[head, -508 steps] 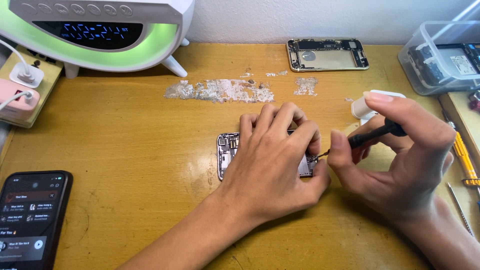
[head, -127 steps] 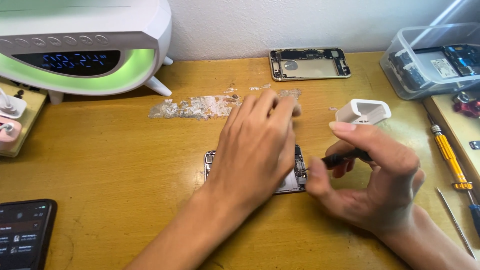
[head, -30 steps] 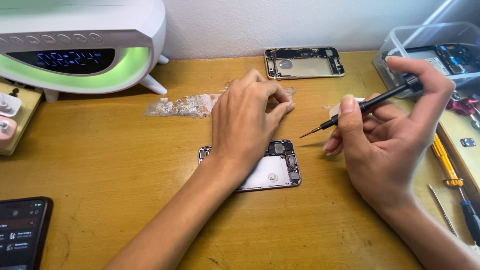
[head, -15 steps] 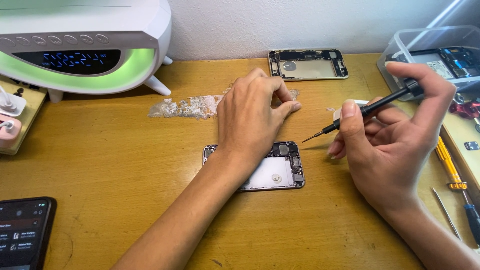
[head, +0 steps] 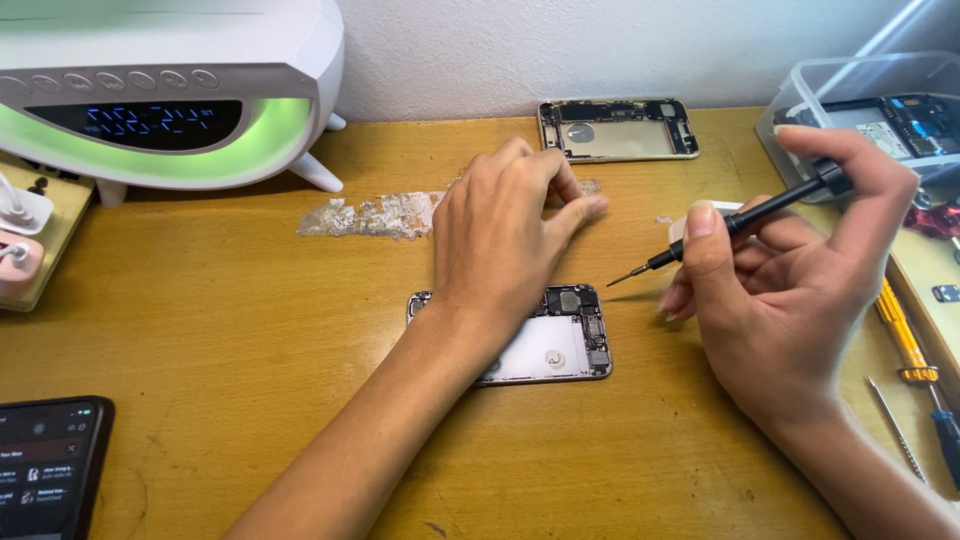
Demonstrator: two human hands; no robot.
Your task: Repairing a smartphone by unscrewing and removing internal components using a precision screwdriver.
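Opened phone shell lies flat near the middle of the bench, insides up, long axis running left-right along the bench's front edge, camera end toward the right. My left forearm covers its left part.

My right hand is closed around a black precision screwdriver, thumb and fingers pinching the shaft, index finger capping the top end. Its long axis slants: tip points down-left toward the shell's upper right corner, handle end up-right. Tip is in the air, near the shell but apart from it.

My left hand sits just behind the shell's back edge, fingers curled narrow, fingertips pinched together toward the right by the scraped patch; cannot tell if anything small is between them.

Counts: two bare phone shells, the second one at the bench's back edge by the wall, also long axis left-right. One intact dark phone, screen lit, at the front left corner. One white lamp-clock with green glow at the back left corner. One clear plastic box with parts at the back right corner. One patch of scraped residue behind my left hand. Spare screwdrivers along the right edge, at least two.
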